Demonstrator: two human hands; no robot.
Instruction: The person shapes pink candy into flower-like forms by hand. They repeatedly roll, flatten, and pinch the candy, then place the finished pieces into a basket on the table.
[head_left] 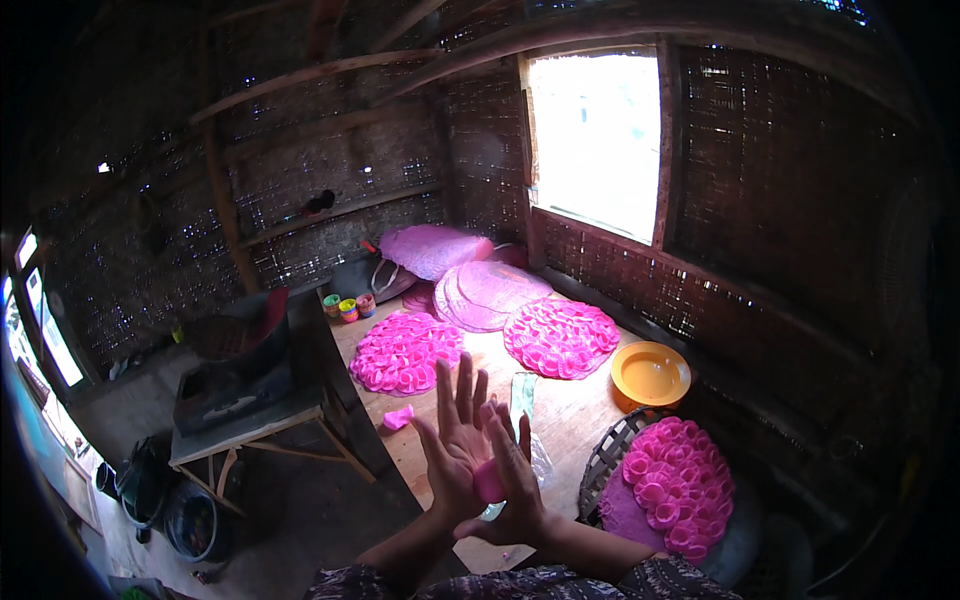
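Note:
Above the wooden worktable (420, 470), a pink dough ball (489, 482) is pressed between my two palms. My left hand (458, 435) is raised with its fingers stretched and apart, palm against the ball. My right hand (517, 490) leans onto the ball from the other side and covers part of it. A loose lump of pink dough (398, 418) lies on the table left of my hands. Beyond my hands lies a pale green strip (522, 393), with clear plastic (541, 460) beside my right hand.
Two round trays of pink ring-shaped pieces (408, 353) (562, 338) stand behind, near stacked pink discs (490, 293) and small colourful cups (348, 309). At right are a yellow basin (651, 374) and a basket (604, 462) with more pink pieces (680, 480). A side table (245, 425) stands left.

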